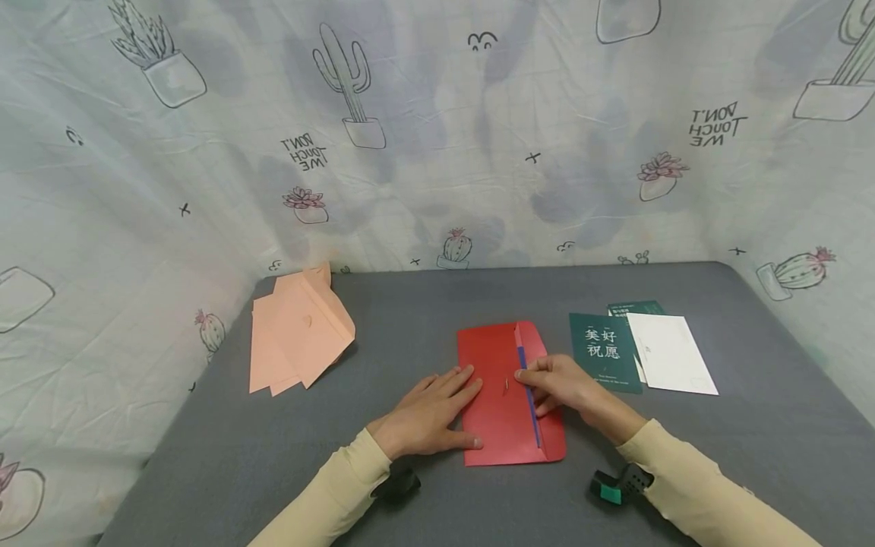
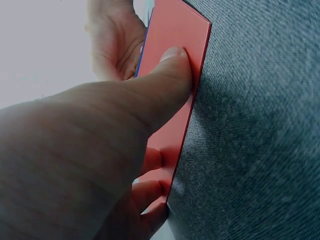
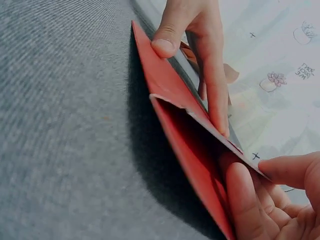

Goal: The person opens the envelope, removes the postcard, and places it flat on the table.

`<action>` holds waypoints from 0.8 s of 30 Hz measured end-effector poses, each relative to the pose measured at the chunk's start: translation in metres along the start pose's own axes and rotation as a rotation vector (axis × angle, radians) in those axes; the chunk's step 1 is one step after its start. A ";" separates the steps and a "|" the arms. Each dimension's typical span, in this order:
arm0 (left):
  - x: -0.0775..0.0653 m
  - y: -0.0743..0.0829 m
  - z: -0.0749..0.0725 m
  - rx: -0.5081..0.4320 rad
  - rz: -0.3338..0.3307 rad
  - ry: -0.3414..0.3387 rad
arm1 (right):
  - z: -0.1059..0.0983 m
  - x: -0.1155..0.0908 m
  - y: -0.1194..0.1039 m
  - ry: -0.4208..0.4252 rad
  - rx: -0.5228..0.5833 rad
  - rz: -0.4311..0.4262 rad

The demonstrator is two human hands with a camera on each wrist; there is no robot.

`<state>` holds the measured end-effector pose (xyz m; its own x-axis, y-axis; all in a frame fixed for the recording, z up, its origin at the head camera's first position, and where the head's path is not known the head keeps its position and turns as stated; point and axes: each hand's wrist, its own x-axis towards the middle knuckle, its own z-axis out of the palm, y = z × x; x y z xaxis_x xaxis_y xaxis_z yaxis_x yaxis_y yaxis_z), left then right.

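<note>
A red envelope (image 1: 488,425) lies on the grey table, its flap (image 1: 552,444) unfolded to the right and a blue strip (image 1: 535,427) running along its opening. A small slit shows on its front panel. My left hand (image 1: 427,416) rests on the envelope's left side, fingers spread and fairly straight, and the left wrist view has its thumb (image 2: 172,70) pressing near the edge. At the opening, my right hand (image 1: 557,382) pinches the edge of the front panel. The right wrist view looks into the envelope's red interior (image 3: 192,142), held apart there, with some right fingers inside.
Several peach envelopes (image 1: 283,342) overlap at the back left. On the right, a dark green card (image 1: 604,372) with white characters lies beside a white card (image 1: 673,357), with another green card (image 1: 636,307) partly under them. A patterned cloth (image 1: 424,175) hangs behind and around the table (image 1: 410,319).
</note>
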<state>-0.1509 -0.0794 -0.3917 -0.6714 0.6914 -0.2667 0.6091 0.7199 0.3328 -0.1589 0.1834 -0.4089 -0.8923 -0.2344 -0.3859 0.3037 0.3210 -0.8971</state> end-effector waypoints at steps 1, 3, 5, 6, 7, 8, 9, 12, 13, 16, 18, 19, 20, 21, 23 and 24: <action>0.000 0.000 0.000 0.001 0.000 0.001 | 0.000 0.000 0.000 0.004 0.000 0.002; 0.000 0.000 0.000 0.000 -0.001 0.001 | -0.001 0.000 0.001 0.011 0.002 0.004; 0.000 0.000 0.000 -0.001 -0.003 0.001 | -0.002 -0.001 0.002 0.022 0.005 0.003; 0.000 0.000 0.000 -0.003 -0.005 0.000 | -0.002 -0.001 0.002 0.028 0.008 0.000; 0.001 0.000 0.000 -0.004 -0.009 -0.002 | -0.002 -0.001 0.002 0.035 0.010 -0.005; 0.001 0.000 0.000 -0.006 -0.012 -0.004 | -0.003 -0.002 0.002 0.042 0.011 -0.010; 0.001 0.000 0.000 -0.008 -0.015 -0.007 | -0.003 -0.002 0.002 0.048 0.013 -0.016; 0.001 0.000 0.001 -0.013 -0.021 -0.014 | -0.003 -0.004 0.003 0.063 0.015 -0.028; 0.001 0.000 0.001 -0.016 -0.022 -0.017 | -0.003 -0.004 0.003 0.066 0.015 -0.030; 0.001 0.000 0.001 -0.026 -0.023 -0.016 | -0.003 -0.004 0.003 0.070 0.021 -0.035; 0.001 0.000 0.001 -0.029 -0.023 -0.014 | -0.003 -0.004 0.004 0.070 0.025 -0.039; 0.001 0.000 0.002 -0.031 -0.024 -0.013 | -0.003 -0.004 0.004 0.069 0.026 -0.040; 0.001 0.000 0.002 -0.031 -0.024 -0.012 | -0.003 -0.004 0.004 0.069 0.026 -0.040; 0.001 0.000 0.002 -0.030 -0.023 -0.010 | -0.003 -0.004 0.004 0.068 0.026 -0.040; 0.001 0.000 0.002 -0.028 -0.023 -0.010 | -0.003 -0.004 0.005 0.067 0.024 -0.037; 0.001 0.000 0.002 -0.029 -0.023 -0.009 | -0.003 -0.004 0.005 0.067 0.022 -0.035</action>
<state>-0.1508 -0.0788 -0.3933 -0.6809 0.6755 -0.2829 0.5813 0.7335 0.3523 -0.1550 0.1889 -0.4107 -0.9226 -0.1831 -0.3395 0.2784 0.2931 -0.9147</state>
